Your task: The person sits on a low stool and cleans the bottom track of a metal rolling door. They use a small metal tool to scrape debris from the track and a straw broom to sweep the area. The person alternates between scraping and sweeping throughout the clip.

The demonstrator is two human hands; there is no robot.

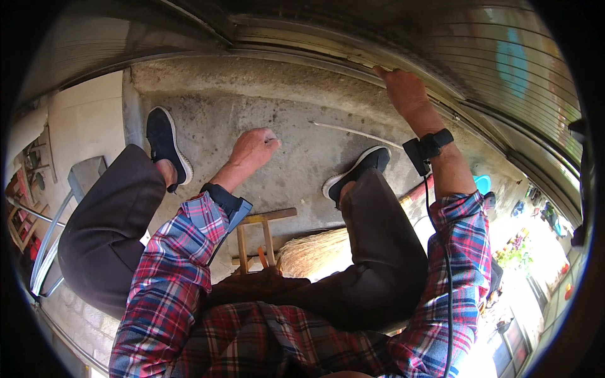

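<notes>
My left hand (255, 150) hangs above the concrete floor between my shoes, its fingers curled; whether something small is inside cannot be seen. My right hand (401, 87) reaches to the long metal frame rail (345, 57) in front of me, an index finger stretched out against its edge. A thin pale stick (359, 131) lies on the floor beyond my right shoe (361, 170). Both wrists wear black straps with small devices, and a cable runs along my right sleeve.
I sit low over a wooden stool or frame (268, 216). A straw broom head (314, 253) lies behind my right leg. At the left stand a metal-legged chair (61, 219) and a pale panel (90, 111). A light blue basin (482, 183) is at the right. A ribbed panel (496, 56) borders the rail.
</notes>
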